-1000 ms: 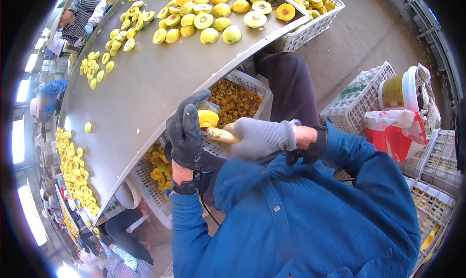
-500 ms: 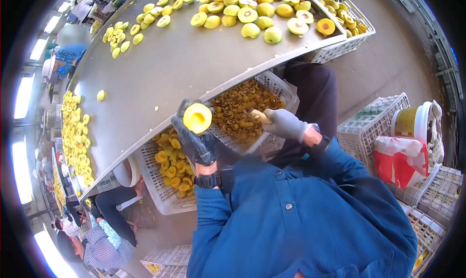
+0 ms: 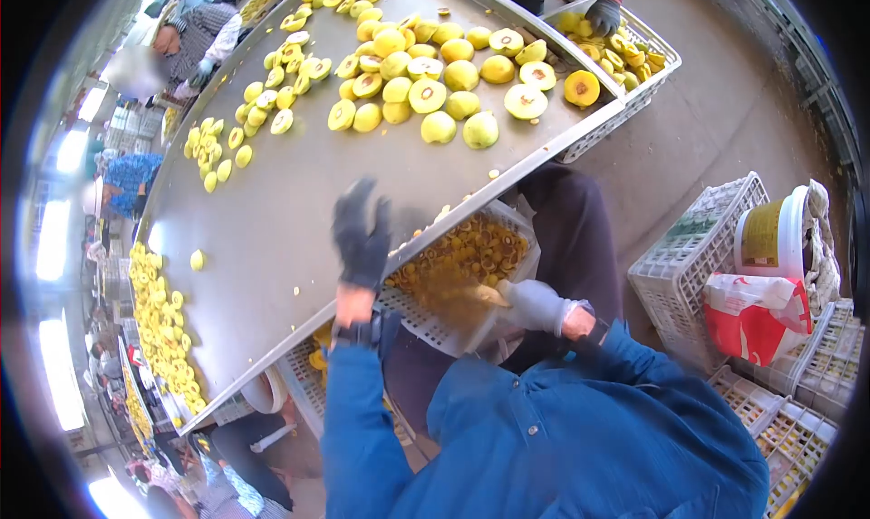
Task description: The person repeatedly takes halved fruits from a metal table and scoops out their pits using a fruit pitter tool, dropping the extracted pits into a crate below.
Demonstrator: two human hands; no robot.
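My left hand (image 3: 361, 234), in a dark glove, is over the near edge of the metal table (image 3: 299, 193), fingers apart and nothing in them; motion smears it a little. My right hand (image 3: 536, 306), in a grey glove, is closed round the light handle of a wooden-handled tool (image 3: 492, 294). Its working end is blurred above a crate of brownish fruit scraps (image 3: 485, 247). Halved yellow peaches (image 3: 428, 96), several with the stone showing, lie on the table beyond my left hand.
A pile of hollowed peach halves (image 3: 163, 329) lies at the table's left. At the right, another person's gloved hand (image 3: 604, 16) is at a white fruit crate (image 3: 666, 62). A grey crate (image 3: 693, 238), a white bucket (image 3: 775, 234) and a red-and-white bag (image 3: 757, 315) stand beside me.
The hollowed peach half has left my left hand, which has moved up toward the table and opened. My right hand still grips the tool, lower now. The view has shifted.
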